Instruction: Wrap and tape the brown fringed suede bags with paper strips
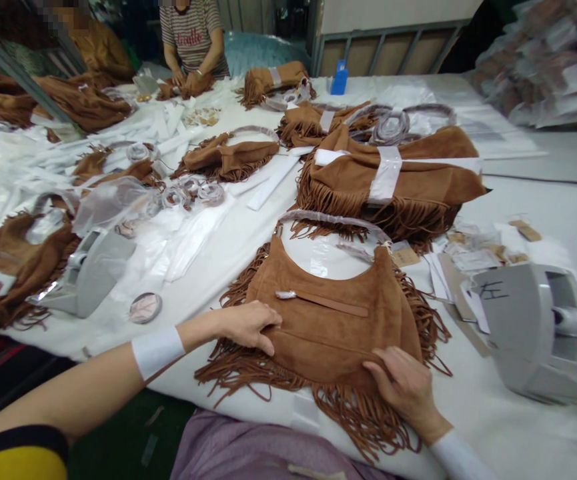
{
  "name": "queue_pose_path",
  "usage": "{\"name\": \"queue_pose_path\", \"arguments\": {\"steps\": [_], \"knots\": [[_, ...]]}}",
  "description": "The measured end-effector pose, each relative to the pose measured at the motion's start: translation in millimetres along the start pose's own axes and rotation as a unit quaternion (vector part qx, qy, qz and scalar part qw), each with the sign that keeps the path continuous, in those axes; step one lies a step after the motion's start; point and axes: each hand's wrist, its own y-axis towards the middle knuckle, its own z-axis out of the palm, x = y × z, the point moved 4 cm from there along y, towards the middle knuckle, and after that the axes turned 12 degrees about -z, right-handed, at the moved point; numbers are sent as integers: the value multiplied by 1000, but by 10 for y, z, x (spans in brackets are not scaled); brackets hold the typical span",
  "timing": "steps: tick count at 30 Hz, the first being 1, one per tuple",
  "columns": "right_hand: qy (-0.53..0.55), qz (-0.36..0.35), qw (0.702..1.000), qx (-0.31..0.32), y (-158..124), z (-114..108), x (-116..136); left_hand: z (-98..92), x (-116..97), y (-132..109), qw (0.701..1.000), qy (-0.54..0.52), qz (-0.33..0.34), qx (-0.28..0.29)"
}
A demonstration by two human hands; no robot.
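A brown suede bag [318, 327] with fringe lies flat before me, its wrapped strap curving away at the top and a zipper strip across its front. My left hand [253, 325] pinches the bag's left side, fingers closed on the suede. At the lower right edge, my right hand [403, 383] grips the bag with curled fingers, the thumb on top. White bands circle both wrists.
More fringed brown bags [393, 173] lie behind. Grey tape dispensers [533, 327] stand right and left [88, 270]. Tags [473, 257] are scattered at right; a tape roll [145, 307] lies at left. A person in stripes [193, 40] works across the table.
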Motion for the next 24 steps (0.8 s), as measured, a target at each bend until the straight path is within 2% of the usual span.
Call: {"name": "queue_pose_path", "arguments": {"steps": [2,5,8,11,14,17,20,24], "knots": [[-2,5,1000,2,-1,-4,1,35,31,42,1000,-13,-14,3],[-2,10,1000,4,-6,-8,-1,93,54,55,999,-14,-33,-38],[5,15,1000,11,-7,-6,-8,146,50,33,997,6,-17,-78],[6,17,1000,20,-1,-9,-8,162,48,-3,996,23,-21,-86],[5,21,999,32,5,-14,0,128,-31,-56,996,-12,-26,-80],[22,43,998,42,9,-20,-3,110,-185,-93,993,-43,-26,-104],[46,78,995,50,26,-33,-27,183,-239,-46,989,-25,-87,-120],[77,119,986,92,78,-23,-70,290,-139,114,978,18,-184,-101]]}}
